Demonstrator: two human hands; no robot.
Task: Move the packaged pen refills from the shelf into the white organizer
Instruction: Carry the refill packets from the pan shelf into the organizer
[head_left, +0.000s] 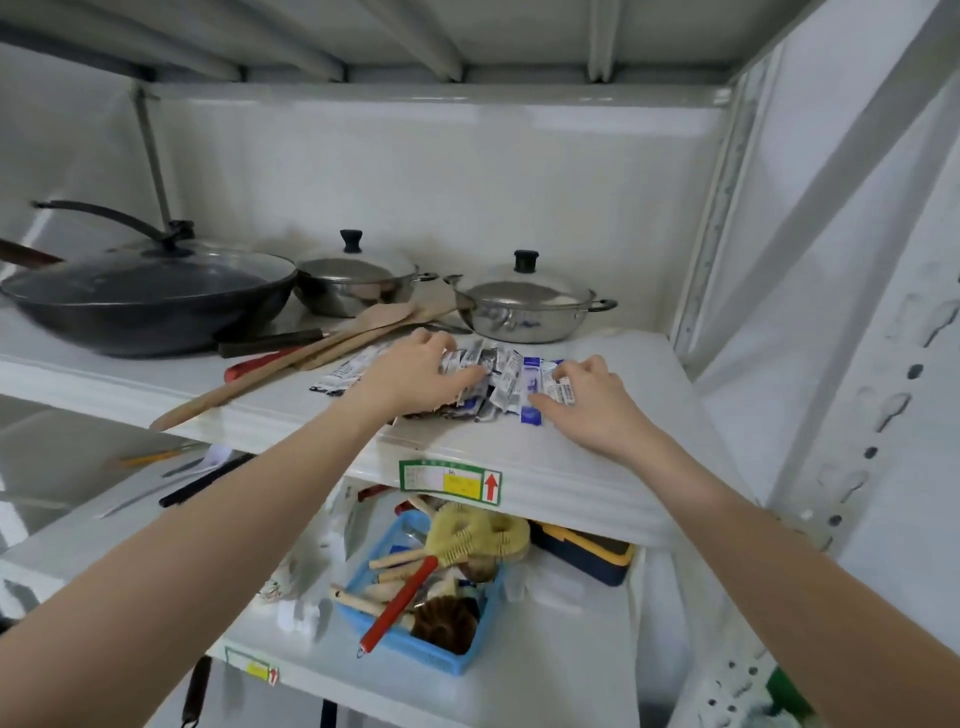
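I see a white metal shelf (597, 467). On it lie a dark wok (145, 301) at ten o'clock, two lidded steel pots (358, 280) and (524, 306) toward twelve, wooden spatulas (311, 358) beside them, and packaged pen refills (498, 384) spread at centre.

My left grip (415, 376) and right grip (587, 397) curl on refill packets (506, 379) on shelf (613, 457); pots at 12 o'clock.

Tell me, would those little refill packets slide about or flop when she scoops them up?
Probably both. The refill packets look thin and glossy, overlapping loosely, so they may slip apart. Both hands, left hand and right hand, bracket the pile, suggesting that.
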